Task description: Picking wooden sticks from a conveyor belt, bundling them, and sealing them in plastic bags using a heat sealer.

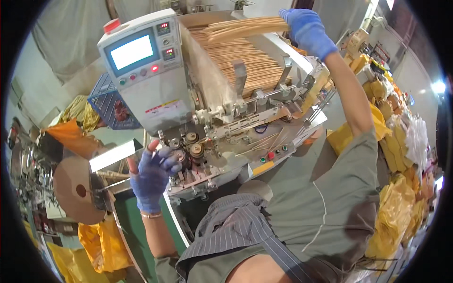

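My right hand point(311, 33), in a blue glove, is closed around one end of a bundle of thin wooden sticks point(247, 27). The bundle reaches leftward over the machine's hopper point(299, 59), where many similar wooden sticks point(240, 61) lie in layers. My left hand point(153, 177) wears a blue glove with bare fingertips showing. Its fingers are spread, with nothing in them, beside the metal rollers point(196, 150) at the machine's left front. Whether a fingertip touches the machine I cannot tell.
A control box point(141, 70) with a lit screen and red knob stands behind my left hand. A large brown reel point(75, 188) and green conveyor belt point(132, 212) are at left. A few loose sticks point(269, 141) lie near the front buttons. Yellow bags point(391, 212) pile up at right.
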Available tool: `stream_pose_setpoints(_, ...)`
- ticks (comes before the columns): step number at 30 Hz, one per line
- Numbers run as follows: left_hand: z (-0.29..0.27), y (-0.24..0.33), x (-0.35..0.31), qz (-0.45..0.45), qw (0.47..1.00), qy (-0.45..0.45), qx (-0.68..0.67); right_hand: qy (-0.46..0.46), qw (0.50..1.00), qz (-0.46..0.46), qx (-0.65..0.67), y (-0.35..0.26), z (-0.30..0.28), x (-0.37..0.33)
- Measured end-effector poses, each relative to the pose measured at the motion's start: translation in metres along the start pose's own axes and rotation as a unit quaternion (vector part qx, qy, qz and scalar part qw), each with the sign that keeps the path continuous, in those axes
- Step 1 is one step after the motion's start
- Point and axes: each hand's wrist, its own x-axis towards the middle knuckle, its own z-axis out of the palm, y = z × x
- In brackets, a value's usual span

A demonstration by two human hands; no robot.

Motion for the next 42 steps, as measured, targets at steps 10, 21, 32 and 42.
stream_pose_setpoints(10,-0.069,-0.062,-0.069,-0.034,0.972,0.231,-0.026,-0.374,0.916,-0.145,-0.021,-0.03,0.167,0.029)
stream_pose_setpoints(21,-0.081,-0.112,-0.105,-0.133,0.926,0.351,-0.044,0.055,0.908,0.12,0.397,-0.067,0.192,-0.049)
stream_pose_setpoints(32,-0.165,-0.297,-0.002,-0.342,0.772,0.17,0.509,-0.365,0.898,0.08,0.232,-0.127,0.413,-0.411)
stream_pose_setpoints(42,-0.326,-0.483,0.102,-0.307,0.715,0.158,0.608,-0.335,0.862,0.169,0.34,-0.182,0.521,-0.428)
